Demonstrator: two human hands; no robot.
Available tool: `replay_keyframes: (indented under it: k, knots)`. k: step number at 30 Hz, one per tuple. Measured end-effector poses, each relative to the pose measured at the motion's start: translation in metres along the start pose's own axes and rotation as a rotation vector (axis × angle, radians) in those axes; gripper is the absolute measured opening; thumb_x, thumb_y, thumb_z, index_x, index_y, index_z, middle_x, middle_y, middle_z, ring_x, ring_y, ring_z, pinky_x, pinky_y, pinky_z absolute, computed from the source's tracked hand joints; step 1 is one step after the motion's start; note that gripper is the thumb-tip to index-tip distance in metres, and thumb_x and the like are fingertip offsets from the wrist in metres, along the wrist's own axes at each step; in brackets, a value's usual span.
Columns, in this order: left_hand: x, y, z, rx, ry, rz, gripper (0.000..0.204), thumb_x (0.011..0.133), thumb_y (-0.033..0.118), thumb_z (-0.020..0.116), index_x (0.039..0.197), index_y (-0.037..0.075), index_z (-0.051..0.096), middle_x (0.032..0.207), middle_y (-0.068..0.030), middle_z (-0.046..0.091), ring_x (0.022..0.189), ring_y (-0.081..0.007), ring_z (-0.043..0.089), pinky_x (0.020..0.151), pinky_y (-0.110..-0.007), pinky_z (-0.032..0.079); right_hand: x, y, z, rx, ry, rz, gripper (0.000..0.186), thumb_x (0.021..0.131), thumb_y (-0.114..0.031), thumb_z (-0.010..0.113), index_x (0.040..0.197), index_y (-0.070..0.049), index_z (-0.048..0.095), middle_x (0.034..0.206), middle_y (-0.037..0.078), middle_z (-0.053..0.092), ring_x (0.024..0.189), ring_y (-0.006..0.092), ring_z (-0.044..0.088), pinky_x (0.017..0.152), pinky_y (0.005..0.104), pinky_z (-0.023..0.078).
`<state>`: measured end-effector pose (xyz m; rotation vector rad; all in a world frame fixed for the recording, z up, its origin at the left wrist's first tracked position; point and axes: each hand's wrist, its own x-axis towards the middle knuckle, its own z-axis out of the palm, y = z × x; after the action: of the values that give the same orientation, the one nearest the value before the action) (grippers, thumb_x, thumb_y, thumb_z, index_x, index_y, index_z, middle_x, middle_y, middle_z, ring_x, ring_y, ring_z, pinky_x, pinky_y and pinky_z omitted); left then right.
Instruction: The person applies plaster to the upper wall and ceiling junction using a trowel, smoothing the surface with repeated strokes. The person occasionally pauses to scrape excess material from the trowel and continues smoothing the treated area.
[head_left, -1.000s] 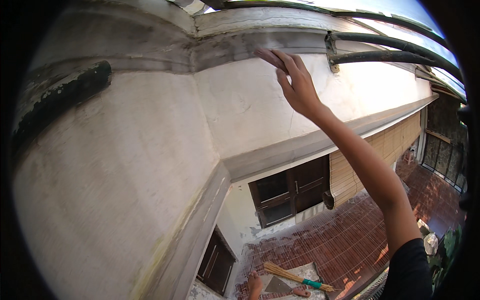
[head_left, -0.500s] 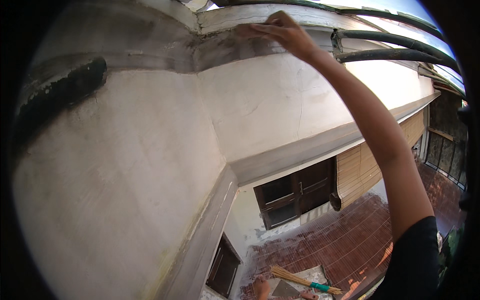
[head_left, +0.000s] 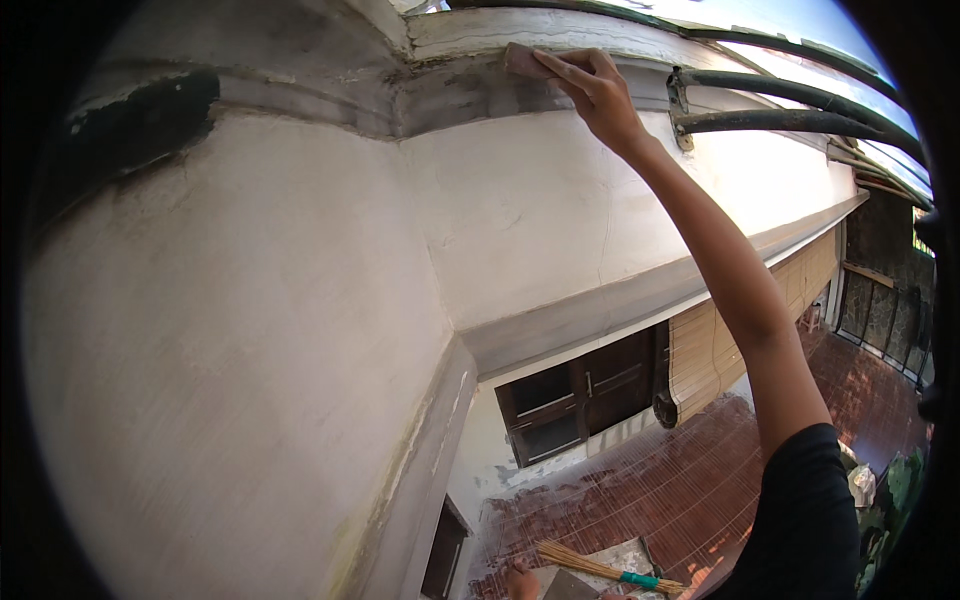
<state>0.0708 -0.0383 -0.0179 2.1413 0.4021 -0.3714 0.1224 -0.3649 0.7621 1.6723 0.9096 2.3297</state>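
The right hand (head_left: 598,92) is reaching high on a straight arm, fingers pressing a small flat pad (head_left: 524,62) against the grey moulding (head_left: 450,95). White plastered wall (head_left: 250,330) is curving below it, above a tiled courtyard (head_left: 680,490).

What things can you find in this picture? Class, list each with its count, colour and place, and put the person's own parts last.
small flat sanding block: one, grey-brown, pressed on the moulding at the top of the wall
white plastered wall: one, fills the left and middle
dark pipes: two, along the wall at upper right
dark wooden window: one, below the ledge
straw broom: one, tan with a green band, on the red tiled floor below
right hand: one, raised, holding the block
left hand: not in view
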Motion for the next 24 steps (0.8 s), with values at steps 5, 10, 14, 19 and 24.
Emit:
replay_keyframes:
  k: [5,10,14,19,24]
  knots:
    - [-0.013,-0.011,-0.008,0.137,0.045,-0.055,0.052,0.109,0.038,0.026,0.135,0.007,0.058,0.129,-0.0181,0.063,0.12,-0.0377,0.058,0.103,-0.051,0.046,-0.047,0.023,-0.045,-0.17,0.179,0.517,0.038,0.094,-0.015,0.069,0.131,-0.025,0.068,0.099,0.01,0.067,0.091,0.0239,0.062,0.078,0.0346,0.052]
    - [-0.014,0.002,-0.01,0.136,0.067,-0.027,0.052,0.109,0.038,0.026,0.133,0.006,0.059,0.127,-0.0188,0.063,0.121,-0.0375,0.057,0.102,-0.051,0.047,-0.022,-0.005,-0.021,-0.106,0.274,0.15,0.039,0.092,-0.013,0.07,0.129,-0.026,0.07,0.103,0.009,0.066,0.096,0.0221,0.059,0.083,0.0338,0.051]
    - [-0.001,0.0,-0.004,0.142,0.077,-0.024,0.052,0.109,0.038,0.027,0.132,0.005,0.06,0.126,-0.0195,0.063,0.121,-0.0379,0.057,0.102,-0.051,0.047,0.012,-0.003,0.003,-0.067,0.003,-0.096,0.045,0.089,-0.015,0.072,0.131,-0.03,0.068,0.104,0.003,0.065,0.097,0.0209,0.056,0.088,0.035,0.047]
    - [0.021,-0.036,0.017,0.122,0.107,0.015,0.053,0.109,0.039,0.027,0.13,0.004,0.061,0.126,-0.0203,0.063,0.12,-0.0384,0.057,0.102,-0.052,0.046,-0.034,0.032,-0.043,-0.229,0.121,0.19,0.042,0.09,-0.015,0.072,0.129,-0.032,0.069,0.092,0.007,0.068,0.077,0.0229,0.063,0.07,0.0363,0.054]
    - [0.042,-0.043,0.029,0.018,0.067,-0.092,0.057,0.108,0.043,0.028,0.126,0.0,0.062,0.125,-0.0231,0.063,0.121,-0.0407,0.057,0.101,-0.052,0.047,-0.024,-0.008,-0.026,-0.143,0.26,0.174,0.044,0.09,-0.011,0.072,0.13,-0.028,0.068,0.098,0.008,0.068,0.086,0.0214,0.062,0.076,0.0368,0.054]
